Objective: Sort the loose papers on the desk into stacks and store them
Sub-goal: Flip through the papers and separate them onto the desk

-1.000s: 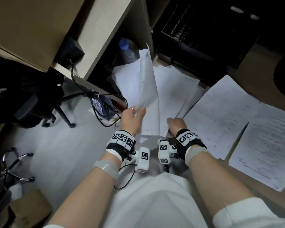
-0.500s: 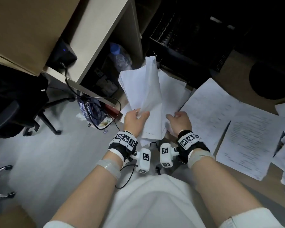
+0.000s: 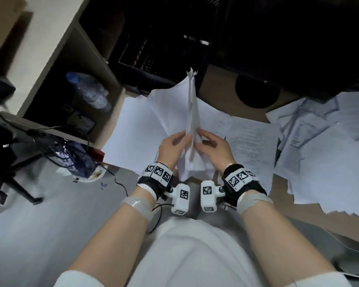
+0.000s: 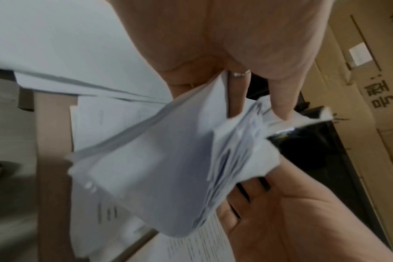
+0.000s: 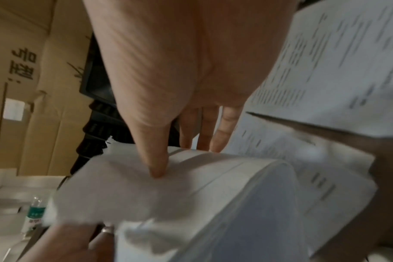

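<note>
A thick bundle of white papers (image 3: 192, 112) stands on edge over the desk, its ragged top corner pointing away from me. My left hand (image 3: 183, 134) grips its lower left side, thumb in front. My right hand (image 3: 199, 135) pinches the other side. The right wrist view has the thumb (image 5: 156, 164) pressing the bundle (image 5: 191, 195) and the fingers behind it. From the left wrist, the bundle (image 4: 157, 177) sags between my fingers (image 4: 236, 99) and the right palm. Blank sheets (image 3: 133, 131) and printed sheets (image 3: 251, 141) lie flat underneath.
A messy pile of printed papers (image 3: 319, 146) covers the desk's right side. A water bottle (image 3: 87, 90) lies in a shelf cubby at the left, beside a black tray rack (image 3: 160, 56). A bag with cables (image 3: 71, 158) hangs at the desk's left edge.
My right hand lifted off the flat sheets and took hold of the bundle's right side. The bundle now stands between both hands, further right over the desk.
</note>
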`<state>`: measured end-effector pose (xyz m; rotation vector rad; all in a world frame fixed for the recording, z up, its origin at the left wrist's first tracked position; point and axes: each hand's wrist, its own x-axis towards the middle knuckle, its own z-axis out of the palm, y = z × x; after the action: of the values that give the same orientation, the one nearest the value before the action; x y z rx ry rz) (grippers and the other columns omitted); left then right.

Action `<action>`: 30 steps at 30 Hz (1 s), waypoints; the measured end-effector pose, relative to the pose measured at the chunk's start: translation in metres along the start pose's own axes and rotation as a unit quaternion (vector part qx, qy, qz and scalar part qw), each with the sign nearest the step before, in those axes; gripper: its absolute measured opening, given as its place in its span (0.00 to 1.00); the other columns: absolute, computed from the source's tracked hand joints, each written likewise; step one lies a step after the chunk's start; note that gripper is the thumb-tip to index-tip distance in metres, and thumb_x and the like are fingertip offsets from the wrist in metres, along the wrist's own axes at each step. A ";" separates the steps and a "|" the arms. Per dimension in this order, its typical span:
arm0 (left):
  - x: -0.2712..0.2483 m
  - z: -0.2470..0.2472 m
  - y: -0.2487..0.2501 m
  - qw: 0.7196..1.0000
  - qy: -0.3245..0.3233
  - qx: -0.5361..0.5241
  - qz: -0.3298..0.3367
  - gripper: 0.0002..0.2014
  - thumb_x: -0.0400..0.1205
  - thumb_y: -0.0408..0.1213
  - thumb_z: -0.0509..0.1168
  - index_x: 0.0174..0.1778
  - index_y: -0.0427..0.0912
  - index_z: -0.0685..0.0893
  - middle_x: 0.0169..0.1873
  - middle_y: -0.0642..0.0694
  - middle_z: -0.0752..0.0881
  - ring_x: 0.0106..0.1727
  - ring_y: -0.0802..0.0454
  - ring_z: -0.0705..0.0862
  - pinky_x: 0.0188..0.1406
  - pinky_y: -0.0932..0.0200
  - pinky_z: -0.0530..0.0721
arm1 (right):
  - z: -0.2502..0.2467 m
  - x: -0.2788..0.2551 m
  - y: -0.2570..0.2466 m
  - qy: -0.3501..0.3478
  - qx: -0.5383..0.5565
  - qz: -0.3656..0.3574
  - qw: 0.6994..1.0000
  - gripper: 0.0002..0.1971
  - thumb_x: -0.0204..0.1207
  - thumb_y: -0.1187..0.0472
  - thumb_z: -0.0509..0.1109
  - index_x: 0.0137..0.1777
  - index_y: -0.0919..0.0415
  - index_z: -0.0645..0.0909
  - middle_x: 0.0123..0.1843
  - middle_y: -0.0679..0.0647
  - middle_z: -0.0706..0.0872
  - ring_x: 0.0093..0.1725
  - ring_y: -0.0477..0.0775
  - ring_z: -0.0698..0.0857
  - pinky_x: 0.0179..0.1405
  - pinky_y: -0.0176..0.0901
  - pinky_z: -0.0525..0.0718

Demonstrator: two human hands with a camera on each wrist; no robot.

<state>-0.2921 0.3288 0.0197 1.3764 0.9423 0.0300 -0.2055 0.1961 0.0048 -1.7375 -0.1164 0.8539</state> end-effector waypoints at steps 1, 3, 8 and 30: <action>-0.004 0.012 0.000 1.000 0.002 0.022 0.003 0.21 0.79 0.49 0.75 0.65 0.43 0.88 0.57 0.48 0.91 0.59 0.53 0.89 0.58 0.63 0.85 | -0.013 -0.004 -0.001 -0.005 0.001 0.000 1.000 0.19 0.75 0.64 0.77 0.66 0.48 0.86 0.62 0.48 0.90 0.62 0.50 0.87 0.67 0.49 0.84; -0.012 0.036 0.002 0.999 0.010 0.040 0.007 0.27 0.74 0.51 0.79 0.67 0.43 0.87 0.58 0.49 0.90 0.60 0.54 0.88 0.61 0.58 0.85 | -0.037 -0.013 -0.007 -0.016 0.025 0.005 1.000 0.14 0.78 0.62 0.75 0.64 0.54 0.88 0.60 0.49 0.91 0.61 0.50 0.88 0.66 0.48 0.85; -0.030 0.090 0.004 0.997 0.030 0.057 0.039 0.25 0.72 0.43 0.81 0.65 0.40 0.87 0.55 0.48 0.91 0.56 0.53 0.90 0.60 0.51 0.88 | -0.098 -0.035 -0.015 -0.031 0.095 0.058 0.993 0.16 0.83 0.49 0.69 0.57 0.60 0.89 0.52 0.52 0.93 0.49 0.45 0.92 0.46 0.31 0.86; -0.047 0.110 -0.014 0.996 0.079 0.038 -0.006 0.06 0.82 0.30 0.70 0.53 0.40 0.89 0.49 0.42 0.93 0.51 0.41 0.92 0.55 0.44 0.91 | -0.176 -0.028 0.080 0.123 -0.081 0.088 0.985 0.19 0.77 0.51 0.73 0.29 0.56 0.72 0.32 0.48 0.74 0.40 0.54 0.74 0.44 0.42 0.71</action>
<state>-0.2662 0.2113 0.0231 1.4552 1.0932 0.0964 -0.1482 0.0135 -0.0344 -2.0136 0.1375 0.7656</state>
